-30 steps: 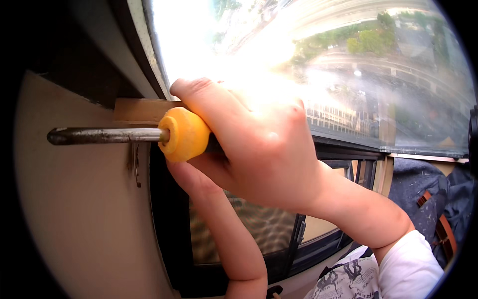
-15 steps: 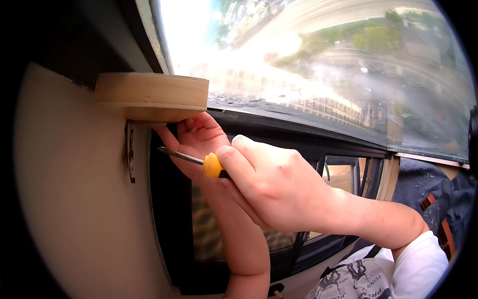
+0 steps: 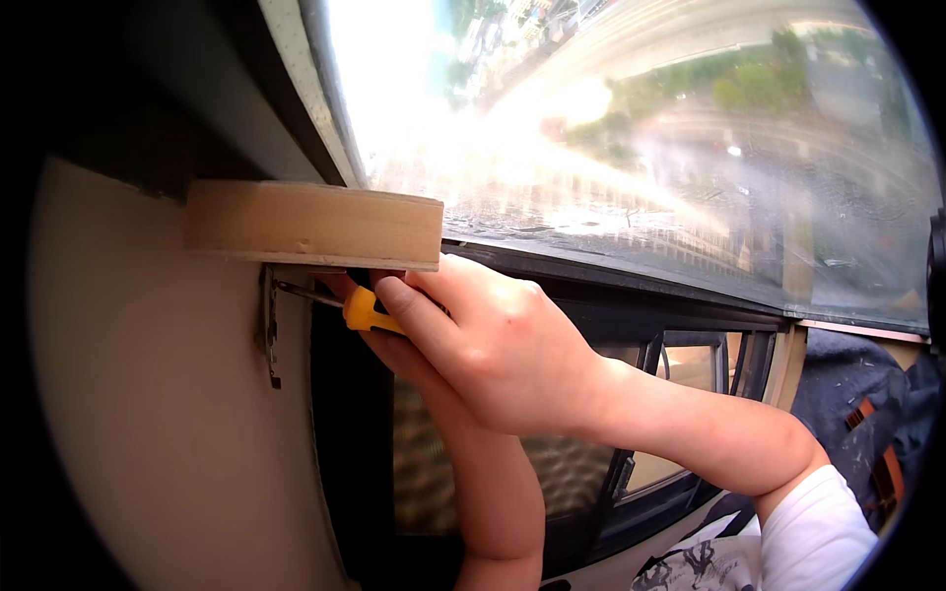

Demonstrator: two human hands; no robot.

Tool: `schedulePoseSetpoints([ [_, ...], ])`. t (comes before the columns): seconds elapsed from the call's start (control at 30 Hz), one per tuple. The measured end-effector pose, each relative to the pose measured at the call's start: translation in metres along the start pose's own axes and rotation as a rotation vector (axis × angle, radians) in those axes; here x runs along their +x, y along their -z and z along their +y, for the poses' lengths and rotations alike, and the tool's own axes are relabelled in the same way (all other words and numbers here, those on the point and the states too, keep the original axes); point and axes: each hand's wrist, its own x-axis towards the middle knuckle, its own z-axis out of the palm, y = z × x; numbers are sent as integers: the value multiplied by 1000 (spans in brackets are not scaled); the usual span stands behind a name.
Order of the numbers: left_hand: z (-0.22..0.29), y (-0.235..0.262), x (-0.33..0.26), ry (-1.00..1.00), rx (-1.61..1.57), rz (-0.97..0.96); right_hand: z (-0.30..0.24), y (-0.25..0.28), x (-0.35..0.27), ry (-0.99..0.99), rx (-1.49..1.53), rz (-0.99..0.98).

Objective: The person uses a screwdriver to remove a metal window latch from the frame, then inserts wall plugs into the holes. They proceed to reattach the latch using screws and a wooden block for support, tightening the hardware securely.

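Note:
My right hand (image 3: 493, 345) is closed around the yellow handle of a screwdriver (image 3: 363, 308). Its metal shaft points left, and the tip meets the upper part of a metal bracket (image 3: 272, 330) fixed to the wall. Directly above the bracket, a thick light wooden board (image 3: 313, 222) juts out from the wall. Reaching up from below, my left hand (image 3: 396, 353) is behind the right one, close under the board. Most of its fingers are hidden by the right hand and the board, so their grip does not show.
A beige wall (image 3: 148, 374) runs down the left side. Behind my hands are a black window frame (image 3: 345, 453) and a large bright glass pane (image 3: 641, 148). Dark blue cloth (image 3: 838, 374) lies at the far right.
My right hand has moved left and slightly up, bringing the screwdriver tip to the bracket. It covers more of my left hand. The view has shifted slightly, so the board appears lower.

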Motion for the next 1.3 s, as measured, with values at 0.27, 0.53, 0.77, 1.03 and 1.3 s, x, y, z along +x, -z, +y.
schedulePoseSetpoints([
  [0.27, -2, -12, -9, -4, 15, 42, 6, -11, -1, 60, -19, 78],
  [0.53, 0, -18, -18, 35, -11, 25, 0, -15, 5, 22, -76, 101],
  [0.77, 5, -18, -17, 43, 14, 25, 11, -20, 5, -202, 220, 141],
  [1.03, 32, 8, -19, -58, 481, 65, 13, -21, 1, -190, 106, 92],
  [1.3, 28, -13, -9, -239, 650, 369, 34, -26, -16, 89, -113, 183],
])
